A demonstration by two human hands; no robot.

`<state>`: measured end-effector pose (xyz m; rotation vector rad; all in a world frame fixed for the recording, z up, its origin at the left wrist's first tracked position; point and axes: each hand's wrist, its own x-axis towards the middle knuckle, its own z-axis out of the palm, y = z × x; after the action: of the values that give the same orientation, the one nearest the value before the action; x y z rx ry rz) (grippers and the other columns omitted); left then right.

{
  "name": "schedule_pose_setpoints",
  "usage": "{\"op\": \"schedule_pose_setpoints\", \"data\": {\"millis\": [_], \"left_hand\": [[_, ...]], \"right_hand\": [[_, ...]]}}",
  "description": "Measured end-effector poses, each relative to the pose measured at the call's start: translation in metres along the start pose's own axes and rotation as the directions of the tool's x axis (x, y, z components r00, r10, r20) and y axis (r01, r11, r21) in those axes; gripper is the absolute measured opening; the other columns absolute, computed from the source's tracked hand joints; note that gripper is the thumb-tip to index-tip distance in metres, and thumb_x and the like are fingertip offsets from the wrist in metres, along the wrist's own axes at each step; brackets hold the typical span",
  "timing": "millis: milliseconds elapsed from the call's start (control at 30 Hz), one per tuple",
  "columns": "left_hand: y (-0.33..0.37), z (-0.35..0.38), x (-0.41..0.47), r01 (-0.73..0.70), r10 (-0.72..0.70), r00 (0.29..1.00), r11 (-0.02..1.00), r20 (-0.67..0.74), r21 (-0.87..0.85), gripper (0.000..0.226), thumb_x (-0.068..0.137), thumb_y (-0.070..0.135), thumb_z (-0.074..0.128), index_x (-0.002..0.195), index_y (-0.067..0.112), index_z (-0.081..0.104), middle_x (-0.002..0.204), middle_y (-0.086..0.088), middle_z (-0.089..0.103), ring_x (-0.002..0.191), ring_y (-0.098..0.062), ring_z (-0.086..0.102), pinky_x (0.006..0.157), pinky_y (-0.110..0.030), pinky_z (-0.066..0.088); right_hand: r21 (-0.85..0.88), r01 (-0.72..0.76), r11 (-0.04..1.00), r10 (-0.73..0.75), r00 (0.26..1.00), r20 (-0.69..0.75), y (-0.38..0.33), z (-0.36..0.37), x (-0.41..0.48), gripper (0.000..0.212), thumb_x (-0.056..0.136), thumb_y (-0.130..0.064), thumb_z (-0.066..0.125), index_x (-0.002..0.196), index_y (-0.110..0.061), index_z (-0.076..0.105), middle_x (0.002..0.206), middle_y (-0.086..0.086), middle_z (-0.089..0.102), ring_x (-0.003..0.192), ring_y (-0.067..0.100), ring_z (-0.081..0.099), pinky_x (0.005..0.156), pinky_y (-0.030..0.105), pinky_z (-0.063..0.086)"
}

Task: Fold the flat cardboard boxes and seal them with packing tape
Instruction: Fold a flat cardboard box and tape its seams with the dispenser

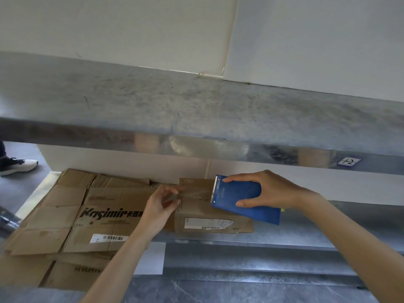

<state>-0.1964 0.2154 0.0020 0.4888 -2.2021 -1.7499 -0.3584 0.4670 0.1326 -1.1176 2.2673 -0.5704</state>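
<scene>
Looks like the taping step is just getting going here. The right hand [269, 189] is gripping a blue tape dispenser [240, 199], fingers wrapped round its body, toothed edge pointing left. The left hand [160, 207] is pinching the loose end of the clear packing tape [194, 194], which is stretching between the two just above the cardboard.

The flat cardboard boxes [105, 217] are lying in a messy pile on the lower shelf [284, 239] of a metal rack. None of them are looking folded up yet. The smaller box with the shipping label [207, 223] is hard to read, so I can't tell if it's flat or assembled.

Next move, I'm guessing, is sticking that end down on a seam and dragging the dispenser along. The tape is nearly invisible, the roll is hiding inside the dispenser, and the pile is getting cut off at bottom left.
</scene>
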Motion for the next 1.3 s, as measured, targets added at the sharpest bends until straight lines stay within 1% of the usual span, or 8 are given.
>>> {"op": "schedule_pose_setpoints", "data": {"millis": [133,233,333,533,667,800,1033,1300], "left_hand": [[0.002,0.004,-0.002,0.002,-0.004,0.999,0.999,-0.043,-0.049,0.019,0.090,-0.011,0.062,0.094,0.006,0.054,0.114,0.009,0.073,0.113,-0.003,0.063,0.088,-0.015,0.049],[0.003,0.008,-0.004,0.018,-0.023,0.996,0.998,-0.080,-0.062,0.019,0.089,-0.010,0.063,0.092,0.006,0.054,0.108,0.018,0.072,0.107,0.000,0.065,0.086,-0.012,0.049],[0.002,0.010,-0.005,0.030,-0.039,0.993,0.996,-0.108,-0.083,0.020,0.088,-0.011,0.063,0.089,0.007,0.053,0.109,0.014,0.073,0.109,-0.001,0.064,0.092,-0.011,0.047],[0.008,0.012,-0.005,0.143,-0.178,0.973,0.965,-0.147,-0.220,0.019,0.085,-0.007,0.069,0.085,0.010,0.060,0.098,0.005,0.073,0.094,0.000,0.068,0.088,-0.024,0.050],[0.006,0.012,-0.002,0.181,-0.252,0.944,0.935,-0.214,-0.304,0.008,0.089,0.014,0.072,0.085,0.007,0.070,0.087,-0.009,0.074,0.092,-0.028,0.070,0.094,-0.047,0.053],[0.006,0.013,0.001,0.205,-0.297,0.922,0.918,-0.248,-0.338,0.013,0.084,0.020,0.077,0.080,0.008,0.073,0.088,-0.013,0.073,0.098,-0.037,0.067,0.101,-0.058,0.047],[0.002,0.015,0.005,0.300,-0.432,0.859,0.860,-0.274,-0.413,0.027,0.082,0.017,0.080,0.057,0.024,0.072,0.076,-0.002,0.074,0.102,-0.033,0.066,0.107,-0.056,0.040],[-0.001,0.018,0.006,0.326,-0.436,0.857,0.872,-0.276,-0.366,0.015,0.086,0.017,0.075,0.075,0.008,0.073,0.078,-0.013,0.074,0.089,-0.038,0.067,0.092,-0.051,0.049]], "right_hand": [[-0.010,0.012,1.000,-0.012,1.000,0.000,0.000,-0.002,0.008,0.055,0.079,-0.051,0.077,0.122,-0.070,0.049,0.128,-0.034,0.056,0.112,-0.004,0.057,0.096,0.032,0.052],[-0.040,-0.003,0.999,0.004,1.000,0.028,-0.003,-0.002,0.015,0.054,0.079,-0.054,0.075,0.122,-0.071,0.048,0.129,-0.032,0.056,0.111,-0.001,0.058,0.095,0.032,0.052],[-0.071,-0.018,0.997,0.022,0.998,0.054,-0.008,-0.002,0.022,0.051,0.080,-0.055,0.074,0.123,-0.067,0.050,0.128,-0.026,0.058,0.104,0.001,0.060,0.088,0.027,0.054],[-0.087,-0.031,0.996,0.039,0.996,0.084,-0.014,-0.006,0.029,0.047,0.080,-0.056,0.074,0.119,-0.068,0.051,0.124,-0.025,0.059,0.097,0.001,0.062,0.083,0.028,0.056],[-0.093,-0.034,0.995,0.042,0.996,0.083,-0.014,-0.006,0.030,0.047,0.080,-0.055,0.075,0.118,-0.069,0.051,0.124,-0.025,0.059,0.097,0.001,0.062,0.083,0.029,0.056],[-0.099,-0.040,0.994,0.048,0.996,0.078,-0.013,-0.005,0.029,0.049,0.080,-0.055,0.075,0.122,-0.065,0.052,0.123,-0.024,0.060,0.095,0.000,0.062,0.080,0.027,0.056],[-0.101,-0.039,0.994,0.047,0.996,0.070,-0.012,-0.003,0.028,0.050,0.079,-0.055,0.074,0.123,-0.066,0.051,0.120,-0.025,0.060,0.094,0.002,0.061,0.081,0.030,0.056],[-0.132,-0.042,0.990,0.052,0.996,0.074,-0.012,-0.003,0.029,0.053,0.080,-0.057,0.073,0.127,-0.063,0.050,0.120,-0.024,0.059,0.094,0.003,0.061,0.081,0.031,0.056]]}}
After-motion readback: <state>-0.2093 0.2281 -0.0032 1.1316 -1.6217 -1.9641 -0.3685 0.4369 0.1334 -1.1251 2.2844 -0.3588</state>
